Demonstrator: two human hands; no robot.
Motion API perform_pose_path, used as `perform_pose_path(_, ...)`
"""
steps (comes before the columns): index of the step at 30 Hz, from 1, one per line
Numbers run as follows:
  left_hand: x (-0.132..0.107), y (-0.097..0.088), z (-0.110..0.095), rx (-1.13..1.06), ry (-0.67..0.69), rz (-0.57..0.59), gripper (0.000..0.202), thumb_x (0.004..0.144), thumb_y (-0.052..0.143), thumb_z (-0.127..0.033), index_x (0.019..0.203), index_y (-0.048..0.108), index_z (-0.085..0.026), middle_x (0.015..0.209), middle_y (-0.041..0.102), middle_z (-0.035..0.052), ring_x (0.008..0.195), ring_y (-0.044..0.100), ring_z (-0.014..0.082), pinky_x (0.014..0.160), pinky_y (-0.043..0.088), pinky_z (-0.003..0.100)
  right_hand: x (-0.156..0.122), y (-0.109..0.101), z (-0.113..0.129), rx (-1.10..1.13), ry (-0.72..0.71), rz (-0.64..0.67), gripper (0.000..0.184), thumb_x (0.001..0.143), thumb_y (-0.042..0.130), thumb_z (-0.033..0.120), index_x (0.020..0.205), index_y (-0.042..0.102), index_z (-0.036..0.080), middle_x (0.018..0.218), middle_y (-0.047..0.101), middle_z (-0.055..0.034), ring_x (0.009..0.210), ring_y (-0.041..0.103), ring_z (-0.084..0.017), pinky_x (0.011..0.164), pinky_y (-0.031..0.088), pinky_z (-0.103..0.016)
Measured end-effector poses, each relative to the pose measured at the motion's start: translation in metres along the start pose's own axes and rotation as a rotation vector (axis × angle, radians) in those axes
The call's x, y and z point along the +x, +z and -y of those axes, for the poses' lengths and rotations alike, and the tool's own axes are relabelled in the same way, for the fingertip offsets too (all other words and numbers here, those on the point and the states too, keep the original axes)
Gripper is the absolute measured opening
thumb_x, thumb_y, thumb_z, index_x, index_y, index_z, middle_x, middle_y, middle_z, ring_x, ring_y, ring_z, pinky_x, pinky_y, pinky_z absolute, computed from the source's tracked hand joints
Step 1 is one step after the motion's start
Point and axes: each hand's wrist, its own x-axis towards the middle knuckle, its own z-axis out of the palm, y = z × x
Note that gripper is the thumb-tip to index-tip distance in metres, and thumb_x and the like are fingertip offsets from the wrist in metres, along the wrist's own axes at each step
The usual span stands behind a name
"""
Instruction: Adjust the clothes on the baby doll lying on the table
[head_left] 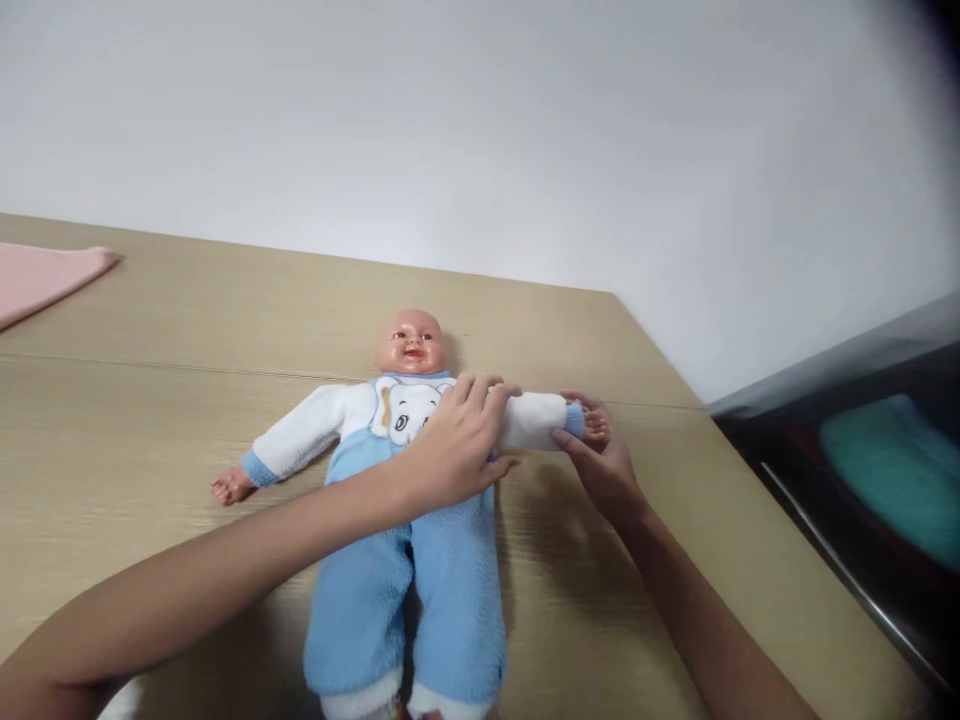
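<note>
A baby doll (409, 345) in a white top and light blue fleece overalls (420, 580) lies on its back on a pale wooden table (150, 400), head toward the wall. My left hand (457, 445) rests on the doll's chest and shoulder, fingers curved over the upper part of its right-side sleeve (532, 420). My right hand (600, 455) grips the end of that sleeve at the blue cuff, fingers closed round the doll's small hand. The doll's other arm (281, 450) lies stretched out to the left, untouched.
A pink cloth (37, 280) lies at the table's far left corner. A white wall stands behind the table. To the right, beyond the table edge, is a dark container (862, 500) with something teal (892, 470) inside.
</note>
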Motion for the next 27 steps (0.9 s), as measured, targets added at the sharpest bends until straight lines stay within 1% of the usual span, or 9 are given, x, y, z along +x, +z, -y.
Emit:
perform_pose_path(3, 0.002, 0.000, 0.006, 0.035, -0.014, -0.038, 0.063, 0.097, 0.087, -0.031, 0.149, 0.053, -0.018, 0.146, 0.067, 0.0172, 0.132, 0.058, 0.0397, 0.113, 0.053, 0.054, -0.007, 0.019, 0.030, 0.042, -0.066, 0.048, 0.069, 0.078, 0.100, 0.063, 0.129, 0.064, 0.034, 0.129, 0.074, -0.0075, 0.111, 0.075, -0.030, 0.097, 0.067, -0.046)
perform_pose_path(6, 0.002, -0.002, 0.015, 0.006, -0.050, -0.110, 0.037, 0.100, 0.082, -0.031, 0.131, 0.064, -0.020, 0.127, 0.076, 0.0117, 0.113, 0.065, 0.0353, 0.099, 0.053, 0.049, -0.019, 0.039, 0.059, 0.120, -0.122, 0.222, 0.059, 0.083, 0.100, 0.059, 0.125, 0.065, 0.036, 0.125, 0.075, -0.0061, 0.112, 0.076, -0.030, 0.106, 0.067, -0.052)
perform_pose_path(9, -0.001, -0.005, 0.023, -0.069, -0.051, -0.243, 0.018, 0.102, 0.078, -0.030, 0.114, 0.068, -0.022, 0.108, 0.077, 0.0063, 0.095, 0.068, 0.0292, 0.090, 0.049, 0.045, -0.027, 0.052, 0.071, 0.185, -0.195, 0.318, 0.051, 0.091, 0.095, 0.055, 0.129, 0.065, 0.037, 0.128, 0.075, -0.0064, 0.114, 0.076, -0.029, 0.113, 0.065, -0.055)
perform_pose_path(13, -0.005, -0.009, 0.026, -0.109, -0.031, -0.324, 0.012, 0.101, 0.076, -0.026, 0.100, 0.065, -0.024, 0.098, 0.074, 0.0029, 0.089, 0.068, 0.0251, 0.084, 0.045, 0.041, -0.029, 0.058, 0.049, 0.170, -0.273, 0.221, 0.041, 0.100, 0.088, 0.048, 0.132, 0.064, 0.036, 0.142, 0.070, -0.0074, 0.119, 0.072, -0.027, 0.112, 0.064, -0.052)
perform_pose_path(17, -0.007, -0.016, 0.024, -0.167, -0.066, -0.345, 0.019, 0.101, 0.078, -0.029, 0.093, 0.061, -0.024, 0.096, 0.073, 0.0020, 0.091, 0.071, 0.0243, 0.085, 0.049, 0.039, -0.030, 0.064, 0.010, 0.008, -0.224, 0.173, 0.043, 0.102, 0.084, 0.053, 0.134, 0.063, 0.033, 0.140, 0.069, -0.0095, 0.120, 0.069, -0.029, 0.114, 0.062, -0.054)
perform_pose_path(19, -0.008, -0.022, 0.023, -0.257, -0.104, -0.354, 0.024, 0.101, 0.078, -0.033, 0.090, 0.059, -0.025, 0.094, 0.073, 0.0018, 0.088, 0.071, 0.0237, 0.085, 0.053, 0.039, -0.031, 0.068, -0.004, -0.075, -0.193, 0.236, 0.045, 0.101, 0.083, 0.055, 0.134, 0.064, 0.031, 0.136, 0.072, -0.0110, 0.120, 0.070, -0.032, 0.113, 0.062, -0.058)
perform_pose_path(22, -0.012, -0.034, 0.023, -0.389, -0.170, -0.385, 0.029, 0.100, 0.077, -0.042, 0.086, 0.058, -0.025, 0.091, 0.073, 0.0021, 0.085, 0.071, 0.0236, 0.085, 0.059, 0.040, -0.034, 0.074, -0.009, -0.146, -0.231, 0.383, 0.041, 0.102, 0.081, 0.049, 0.136, 0.068, 0.030, 0.135, 0.076, -0.0123, 0.126, 0.071, -0.036, 0.117, 0.057, -0.062)
perform_pose_path(24, -0.015, -0.042, 0.024, -0.452, -0.229, -0.425, 0.032, 0.098, 0.079, -0.046, 0.084, 0.059, -0.025, 0.090, 0.073, 0.0028, 0.088, 0.073, 0.0248, 0.087, 0.061, 0.041, -0.038, 0.078, -0.006, -0.123, -0.240, 0.468, 0.042, 0.104, 0.079, 0.048, 0.141, 0.068, 0.030, 0.139, 0.075, -0.0126, 0.133, 0.070, -0.037, 0.120, 0.055, -0.061)
perform_pose_path(27, -0.022, -0.050, 0.026, -0.581, -0.323, -0.523, 0.037, 0.092, 0.086, -0.052, 0.085, 0.062, -0.025, 0.090, 0.074, 0.0034, 0.090, 0.074, 0.0257, 0.089, 0.062, 0.040, -0.047, 0.086, -0.001, 0.027, -0.122, 0.573, 0.052, 0.107, 0.078, 0.054, 0.149, 0.062, 0.029, 0.147, 0.072, -0.0130, 0.139, 0.069, -0.035, 0.121, 0.055, -0.056)
